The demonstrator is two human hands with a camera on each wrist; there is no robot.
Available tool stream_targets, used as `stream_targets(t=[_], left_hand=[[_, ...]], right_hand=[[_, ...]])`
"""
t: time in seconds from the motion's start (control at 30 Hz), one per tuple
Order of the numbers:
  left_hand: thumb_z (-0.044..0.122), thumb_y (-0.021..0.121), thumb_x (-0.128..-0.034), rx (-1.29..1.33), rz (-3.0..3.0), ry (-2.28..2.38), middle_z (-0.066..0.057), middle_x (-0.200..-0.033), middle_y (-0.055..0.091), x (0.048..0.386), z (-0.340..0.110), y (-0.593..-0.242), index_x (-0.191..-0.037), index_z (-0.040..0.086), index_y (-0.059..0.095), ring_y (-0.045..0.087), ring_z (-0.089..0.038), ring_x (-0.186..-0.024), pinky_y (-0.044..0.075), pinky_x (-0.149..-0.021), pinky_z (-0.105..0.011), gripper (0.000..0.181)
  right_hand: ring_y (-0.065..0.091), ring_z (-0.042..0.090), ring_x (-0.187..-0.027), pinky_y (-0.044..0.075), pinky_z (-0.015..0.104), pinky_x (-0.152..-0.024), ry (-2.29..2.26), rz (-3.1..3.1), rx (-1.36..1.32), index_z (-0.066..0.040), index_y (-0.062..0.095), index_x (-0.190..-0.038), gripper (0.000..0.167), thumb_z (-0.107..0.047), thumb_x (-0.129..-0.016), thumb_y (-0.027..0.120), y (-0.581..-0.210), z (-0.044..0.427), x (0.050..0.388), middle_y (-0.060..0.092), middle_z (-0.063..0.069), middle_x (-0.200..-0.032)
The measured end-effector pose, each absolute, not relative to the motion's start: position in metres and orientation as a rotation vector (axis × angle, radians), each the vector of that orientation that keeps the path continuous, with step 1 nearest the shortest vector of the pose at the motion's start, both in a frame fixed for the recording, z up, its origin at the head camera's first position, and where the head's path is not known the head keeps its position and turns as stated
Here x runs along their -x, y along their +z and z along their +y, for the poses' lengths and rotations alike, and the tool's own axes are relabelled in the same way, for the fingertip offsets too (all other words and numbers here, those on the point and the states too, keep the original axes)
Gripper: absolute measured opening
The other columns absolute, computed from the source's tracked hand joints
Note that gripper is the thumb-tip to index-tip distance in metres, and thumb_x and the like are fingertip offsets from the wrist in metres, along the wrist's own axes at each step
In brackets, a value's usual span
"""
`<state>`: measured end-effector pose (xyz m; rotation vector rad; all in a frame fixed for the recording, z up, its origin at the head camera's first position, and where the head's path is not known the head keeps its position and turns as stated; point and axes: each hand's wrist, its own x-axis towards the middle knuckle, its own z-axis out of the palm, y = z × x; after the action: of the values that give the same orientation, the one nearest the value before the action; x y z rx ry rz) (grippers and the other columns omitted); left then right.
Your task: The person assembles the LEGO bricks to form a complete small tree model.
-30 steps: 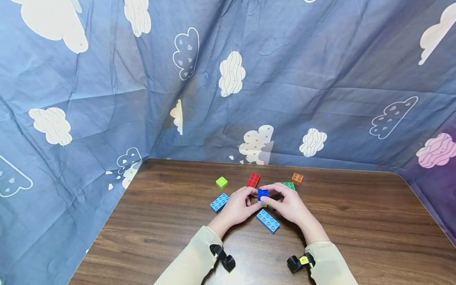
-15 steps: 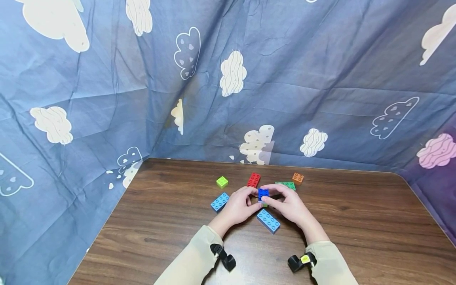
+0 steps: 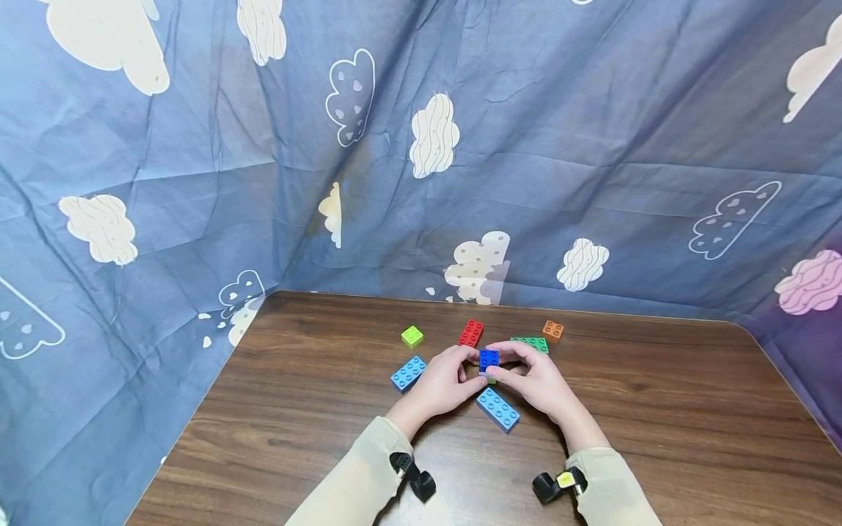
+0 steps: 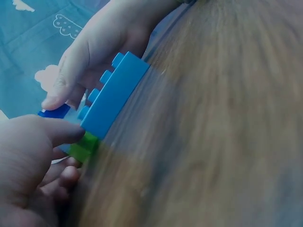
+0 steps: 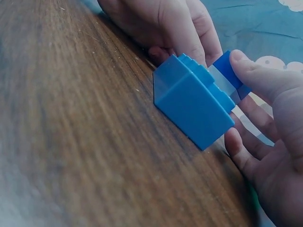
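At the middle of the wooden table [image 3: 296, 409], a building-brick stack [image 5: 223, 81] stands grasped by both hands: the right hand [image 3: 536, 381] pinches its dark blue top brick [image 3: 488, 359], the left hand [image 3: 441, 381] grips lower, by the green brick [image 4: 84, 147]. A light blue eight-stud brick [image 3: 498, 410] lies just beside, nearer the wearer.

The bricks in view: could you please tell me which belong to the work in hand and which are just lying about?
In the work:
dark blue brick, pinched by the right hand
pale brick and green bottom brick beneath, gripped by the left hand

Apparently just lying about:
two light blue bricks
lime brick
red brick
dark green brick
orange brick
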<state>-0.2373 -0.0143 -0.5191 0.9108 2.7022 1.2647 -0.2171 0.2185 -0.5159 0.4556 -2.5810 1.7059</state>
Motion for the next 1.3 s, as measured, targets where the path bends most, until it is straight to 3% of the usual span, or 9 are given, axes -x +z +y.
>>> stream_targets(t=[0.23, 0.43, 0.67, 0.8, 1.0, 1.13, 1.3], left_hand=[[0.025, 0.078, -0.1032, -0.974, 2.568, 1.219, -0.007, -0.122, 0.074, 0.239, -0.030, -0.492, -0.141, 0.008, 0.063, 0.062, -0.003, -0.078, 0.054, -0.075, -0.022, 0.044], [0.026, 0.075, -0.1050, -0.964, 2.604, 1.282, 0.000, -0.110, 0.079, 0.247, -0.059, -0.464, -0.130, 0.007, 0.072, 0.067, -0.005, -0.082, 0.055, -0.076, -0.027, 0.031], [0.022, 0.085, -0.0970, -0.983, 2.660, 1.341, -0.004, -0.119, 0.076, 0.259, -0.096, -0.450, -0.137, 0.010, 0.068, 0.072, -0.031, -0.097, 0.059, -0.081, -0.046, 0.045], [0.024, 0.088, -0.0943, -0.987, 2.597, 1.341, -0.008, -0.124, 0.074, 0.267, -0.112, -0.455, -0.143, 0.012, 0.064, 0.070, -0.034, -0.100, 0.059, -0.085, -0.053, 0.056], [0.027, 0.091, -0.0908, -0.950, 2.514, 1.253, -0.018, -0.128, 0.071, 0.275, -0.126, -0.468, -0.141, 0.006, 0.062, 0.069, -0.029, -0.100, 0.057, -0.090, -0.044, 0.062], [0.030, 0.091, -0.0902, -0.930, 2.517, 1.203, -0.015, -0.124, 0.071, 0.278, -0.130, -0.474, -0.135, 0.005, 0.063, 0.069, -0.025, -0.098, 0.056, -0.090, -0.038, 0.058], [0.029, 0.091, -0.0901, -0.945, 2.489, 1.190, -0.013, -0.121, 0.071, 0.278, -0.134, -0.476, -0.136, 0.006, 0.065, 0.068, -0.025, -0.097, 0.056, -0.090, -0.039, 0.057]], right_hand=[[0.069, 0.021, -0.113, 0.060, 0.029, -0.088, 1.709, -2.584, -0.475, -0.013, 0.074, -0.135, 0.036, -0.021, -0.101, 0.081, -0.515, 0.217, 0.216, 0.076, 0.008, -0.124], [0.068, 0.028, -0.114, 0.059, 0.028, -0.087, 1.716, -2.593, -0.451, -0.014, 0.075, -0.135, 0.037, -0.023, -0.101, 0.082, -0.513, 0.216, 0.216, 0.075, 0.009, -0.123], [0.068, 0.022, -0.109, 0.059, 0.027, -0.086, 1.709, -2.589, -0.437, -0.015, 0.075, -0.135, 0.037, -0.022, -0.099, 0.084, -0.515, 0.217, 0.215, 0.075, 0.009, -0.121], [0.068, 0.018, -0.107, 0.059, 0.027, -0.086, 1.694, -2.591, -0.440, -0.016, 0.075, -0.134, 0.036, -0.021, -0.099, 0.084, -0.516, 0.218, 0.216, 0.075, 0.008, -0.120], [0.069, 0.020, -0.107, 0.059, 0.028, -0.085, 1.681, -2.596, -0.445, -0.016, 0.075, -0.134, 0.036, -0.022, -0.100, 0.084, -0.516, 0.219, 0.216, 0.076, 0.007, -0.120], [0.069, 0.020, -0.107, 0.059, 0.028, -0.085, 1.686, -2.598, -0.436, -0.016, 0.075, -0.134, 0.036, -0.023, -0.100, 0.084, -0.517, 0.219, 0.216, 0.075, 0.008, -0.121], [0.069, 0.021, -0.107, 0.058, 0.028, -0.085, 1.691, -2.600, -0.431, -0.016, 0.075, -0.135, 0.037, -0.023, -0.100, 0.084, -0.517, 0.220, 0.216, 0.075, 0.009, -0.121]])
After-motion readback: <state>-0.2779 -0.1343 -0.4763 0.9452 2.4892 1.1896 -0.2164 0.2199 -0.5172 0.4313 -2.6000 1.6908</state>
